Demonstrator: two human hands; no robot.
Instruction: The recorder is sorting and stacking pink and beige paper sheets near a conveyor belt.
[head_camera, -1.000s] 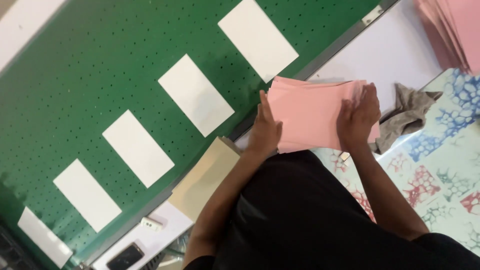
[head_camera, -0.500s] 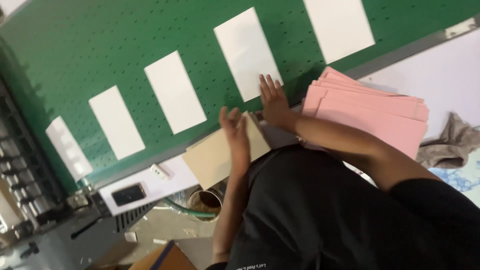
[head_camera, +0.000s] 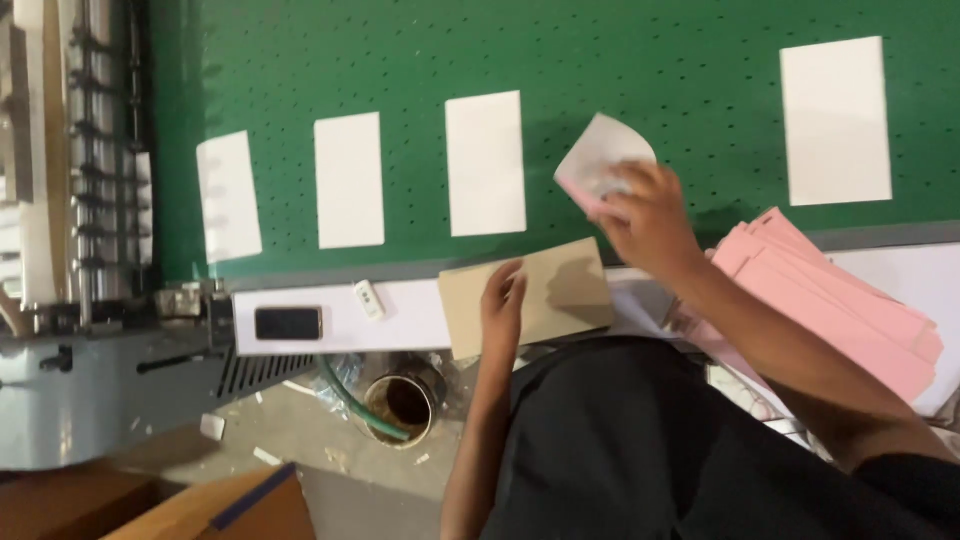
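— Hands first: what is each one doing?

— Right hand (head_camera: 650, 215) pinches a curled sheet (head_camera: 600, 160), white on one face and pink at the edge, holding it above the green perforated belt (head_camera: 620, 60). Left hand (head_camera: 503, 300) lies with loose fingers on a tan card stack (head_camera: 525, 295) just below the belt's edge; it presses rather than grips, as far as I can tell.

— How much is already laid out?

— Three white sheets sit in a row beyond the left hand: one (head_camera: 485, 163) nearest it, another (head_camera: 349, 180) further out, a third (head_camera: 229, 196) close to the rollers (head_camera: 95, 150). A fourth (head_camera: 835, 120) lies well past the right hand on its far side. Judging by that, the gap under the right hand is the slot not yet filled.

— And what is left?

— A fanned pile of pink sheets (head_camera: 830, 300) beside the right forearm looks thick, so plenty seems to remain.
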